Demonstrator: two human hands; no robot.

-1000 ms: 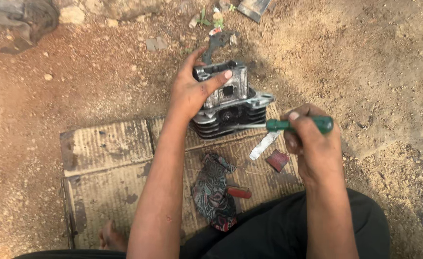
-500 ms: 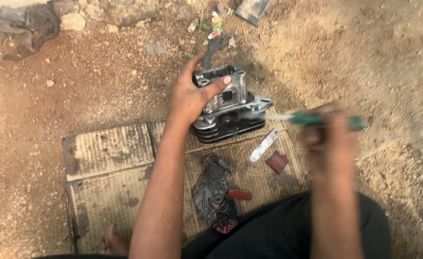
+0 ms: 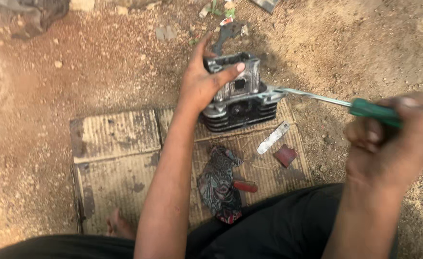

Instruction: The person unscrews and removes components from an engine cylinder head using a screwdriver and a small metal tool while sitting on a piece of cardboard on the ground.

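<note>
Bare reddish dirt [image 3: 101, 67], scattered with pebbles and small scraps, made up the ground, and on it lay a worn sheet of flattened cardboard [image 3: 115, 139] that served as the work surface. At the far edge of the cardboard stood a finned metal engine cylinder head [image 3: 240, 98], grey on top and dark along its fins. The left hand [image 3: 204, 84] rested on its left side, fingers spread, with the thumb laid across the top of the casting and the other fingers reaching up past its far edge. The right hand [image 3: 389, 139], blurred, was closed in a fist around the green handle of a screwdriver [image 3: 336, 103], whose slim metal shaft ran leftward until its tip met the right side of the cylinder head. Just in front of the head, on the cardboard, lay a flat strip of pale metal [image 3: 273, 137] and, beside it, a small dark red piece [image 3: 285, 155]. Nearer the person sat a crumpled patterned rag [image 3: 218, 184] with a small red object [image 3: 245, 186] touching its right edge. Dark trousers [image 3: 278, 225] filled the bottom of the view, and a bare foot [image 3: 120, 224] showed at the cardboard's near edge.
</note>
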